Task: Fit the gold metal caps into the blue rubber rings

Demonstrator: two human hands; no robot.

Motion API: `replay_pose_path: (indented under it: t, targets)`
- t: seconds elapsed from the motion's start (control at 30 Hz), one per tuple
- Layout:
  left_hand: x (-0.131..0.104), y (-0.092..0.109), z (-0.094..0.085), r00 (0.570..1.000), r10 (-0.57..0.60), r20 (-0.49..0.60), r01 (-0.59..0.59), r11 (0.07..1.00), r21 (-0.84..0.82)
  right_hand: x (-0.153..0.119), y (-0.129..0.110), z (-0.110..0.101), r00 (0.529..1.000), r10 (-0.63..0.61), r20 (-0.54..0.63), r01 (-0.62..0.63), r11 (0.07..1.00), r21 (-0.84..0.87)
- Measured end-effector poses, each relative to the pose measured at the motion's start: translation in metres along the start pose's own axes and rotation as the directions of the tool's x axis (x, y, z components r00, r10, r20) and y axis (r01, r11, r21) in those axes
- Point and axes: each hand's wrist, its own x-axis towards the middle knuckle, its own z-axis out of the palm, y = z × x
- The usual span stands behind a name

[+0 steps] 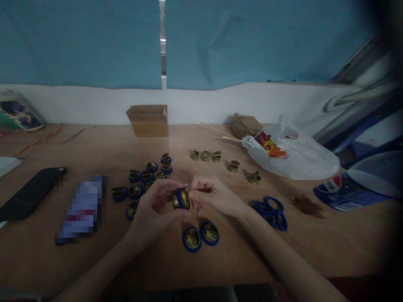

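Observation:
My left hand (154, 206) grips a round brass-coloured part with a blue ring (181, 199) around its rim, tilted on its side. At that part's right edge, my right hand (211, 195) is closed in a pinch; whatever sits between its fingertips is too small to make out. Two similar blue-ringed brass parts, one on the left (192, 239) and one on the right (210, 233), lie just below my hands. Several more blue-ringed parts (134, 175) stand grouped on the left, some partly behind my left hand. Loose blue rings (271, 213) are piled right of my right forearm.
Several brass parts without rings (205, 155) stand beyond my hands. A cardboard box (150, 121) is against the wall. On the right are a white plastic bag (302, 155) and a blue Pepsi container (352, 184). A dark phone-like object (31, 195) lies left.

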Motion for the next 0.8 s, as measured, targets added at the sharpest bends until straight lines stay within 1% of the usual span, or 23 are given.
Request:
replay_pose_path:
  t: [0.2, 0.3, 0.37, 0.5, 0.67, 0.8]
  targets:
    - [0.002, 0.000, 0.000, 0.999, -0.037, 0.009, 0.037, 0.999, -0.036, -0.003, -0.004, 0.002, 0.999, -0.011, -0.032, 0.007, 0.994, -0.109]
    - [0.002, -0.001, 0.000, 0.998, -0.055, 0.002, 0.055, 0.998, -0.020, -0.005, -0.008, 0.004, 0.999, -0.022, -0.035, 0.017, 0.988, -0.156]
    - [0.002, -0.002, 0.000, 0.998, -0.066, 0.005, 0.066, 0.998, -0.015, -0.006, -0.010, 0.004, 0.999, -0.025, -0.026, 0.019, 0.982, -0.188]
    - [0.002, -0.003, 0.000, 0.998, -0.053, 0.036, 0.053, 0.998, -0.016, -0.007, -0.012, 0.003, 0.999, -0.048, 0.010, 0.049, 0.961, -0.273]
    - [0.001, -0.003, -0.001, 0.996, 0.018, 0.082, -0.026, 0.995, 0.095, -0.007, -0.012, -0.001, 0.994, -0.099, 0.044, 0.108, 0.914, -0.391]
    - [0.000, -0.003, -0.002, 0.991, 0.064, 0.121, -0.090, 0.969, 0.230, -0.008, -0.011, -0.003, 0.995, -0.088, 0.056, 0.104, 0.898, -0.428]
